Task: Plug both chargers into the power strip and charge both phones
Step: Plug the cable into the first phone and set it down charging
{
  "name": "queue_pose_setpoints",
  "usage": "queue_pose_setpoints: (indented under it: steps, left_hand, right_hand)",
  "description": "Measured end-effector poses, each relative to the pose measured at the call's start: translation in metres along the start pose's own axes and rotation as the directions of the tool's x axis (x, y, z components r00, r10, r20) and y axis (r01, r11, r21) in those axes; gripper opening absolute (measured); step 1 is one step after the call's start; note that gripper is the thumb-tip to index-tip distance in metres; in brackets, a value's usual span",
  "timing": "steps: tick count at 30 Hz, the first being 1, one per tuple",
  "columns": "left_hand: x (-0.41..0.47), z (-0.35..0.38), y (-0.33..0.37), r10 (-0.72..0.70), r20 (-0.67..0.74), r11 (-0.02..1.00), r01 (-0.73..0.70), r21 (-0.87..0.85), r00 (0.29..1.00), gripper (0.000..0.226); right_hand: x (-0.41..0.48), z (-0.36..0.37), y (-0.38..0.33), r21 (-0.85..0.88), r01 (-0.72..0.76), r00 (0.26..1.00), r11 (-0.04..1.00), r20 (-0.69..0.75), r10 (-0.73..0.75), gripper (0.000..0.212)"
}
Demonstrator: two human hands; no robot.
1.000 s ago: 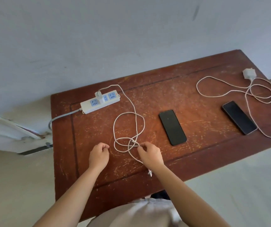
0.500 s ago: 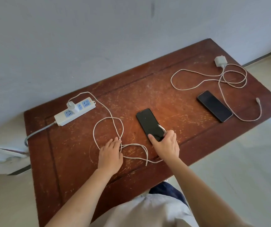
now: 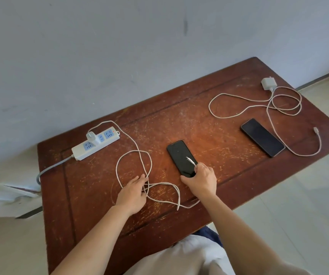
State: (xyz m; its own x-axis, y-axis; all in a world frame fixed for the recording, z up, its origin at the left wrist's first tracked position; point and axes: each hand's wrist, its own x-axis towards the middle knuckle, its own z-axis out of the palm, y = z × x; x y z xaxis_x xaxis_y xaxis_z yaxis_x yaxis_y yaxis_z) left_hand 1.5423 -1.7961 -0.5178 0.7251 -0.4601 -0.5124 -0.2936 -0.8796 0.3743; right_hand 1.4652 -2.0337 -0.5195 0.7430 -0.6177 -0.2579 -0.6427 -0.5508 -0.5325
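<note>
Right hand [image 3: 200,180]: gripping the near end of the middle phone [image 3: 181,158], cable connector [image 3: 191,160] sticking out over its screen.
Left hand [image 3: 132,192]: lying flat on the looped cable [image 3: 133,165].
Plugged charger [image 3: 90,136]: sitting in the power strip [image 3: 96,143] near the table's [image 3: 199,124] far-left corner.
Second charger [image 3: 267,83]: lying unplugged at the far-right corner.

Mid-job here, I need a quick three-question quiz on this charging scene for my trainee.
1. True or false: the second charger is plugged into the power strip.
2. What does the right hand hold? A) a phone B) a cable end C) nothing
3. Fill in: the left hand rests on the looped ____.

Key: 1 false, it lies loose at the table's far right corner. 2 B, with the plug over the near phone, not yet inserted. 3 cable.
</note>
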Motion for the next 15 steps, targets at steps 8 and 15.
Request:
queue_pose_setpoints:
  steps: [8, 15]
  left_hand:
    - [0.008, -0.031, 0.014, -0.2, -0.125, 0.816, 0.095, -0.57, 0.972, 0.052]
    - [0.019, -0.077, 0.04, 0.022, 0.181, 0.171, 0.174, -0.97, 0.983, 0.114]
  right_hand:
    - [-0.009, -0.025, -0.016, 0.559, -0.366, 0.929, 0.744, 0.272, 0.253, 0.057]
    - [-0.027, -0.027, -0.049, 0.824, -0.36, 0.906, 0.438, 0.421, -0.048, 0.065]
